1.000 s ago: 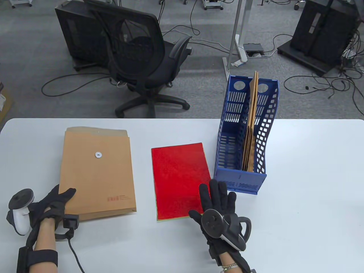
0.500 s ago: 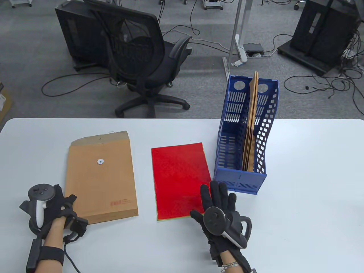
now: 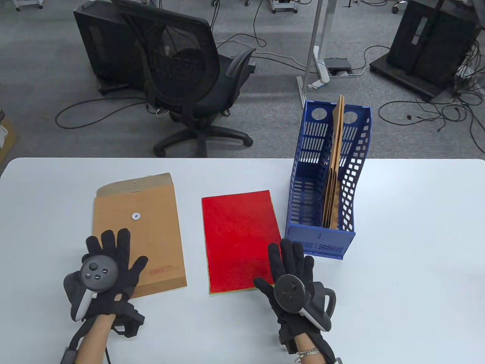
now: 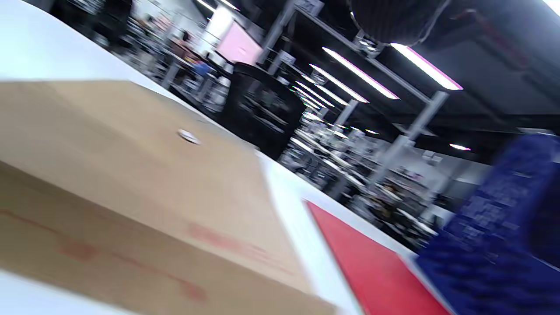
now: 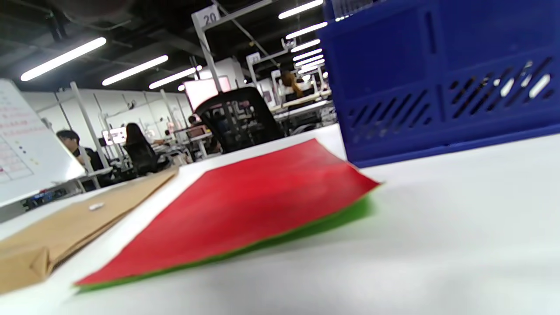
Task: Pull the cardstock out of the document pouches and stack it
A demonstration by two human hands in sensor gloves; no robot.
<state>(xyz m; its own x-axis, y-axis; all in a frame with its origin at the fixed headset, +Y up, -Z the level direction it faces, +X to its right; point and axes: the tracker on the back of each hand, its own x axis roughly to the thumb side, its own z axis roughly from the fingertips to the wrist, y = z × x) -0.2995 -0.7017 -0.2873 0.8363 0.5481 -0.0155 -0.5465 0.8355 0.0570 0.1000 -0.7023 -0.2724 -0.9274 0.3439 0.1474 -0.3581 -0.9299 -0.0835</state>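
A brown document pouch [image 3: 144, 223] lies flat on the white table [image 3: 409, 235], flap at the far end; it also shows in the left wrist view [image 4: 131, 183]. My left hand [image 3: 110, 261] rests flat on its near left corner, fingers spread. A red cardstock sheet [image 3: 238, 235] lies beside it on a green sheet [image 5: 332, 221] whose edge shows beneath. My right hand [image 3: 290, 265] rests flat on the red sheet's near right corner, fingers spread. A blue file holder [image 3: 327, 182] stands to the right with more brown pouches [image 3: 335, 167] upright in it.
A black office chair [image 3: 189, 79] stands beyond the table's far edge. The file holder also shows in the right wrist view [image 5: 437, 78], close to my right hand.
My left hand turned palm-down and moved right onto the pouch's near corner. The pouch shifted right and turned a little. My right hand stayed on the red sheet.
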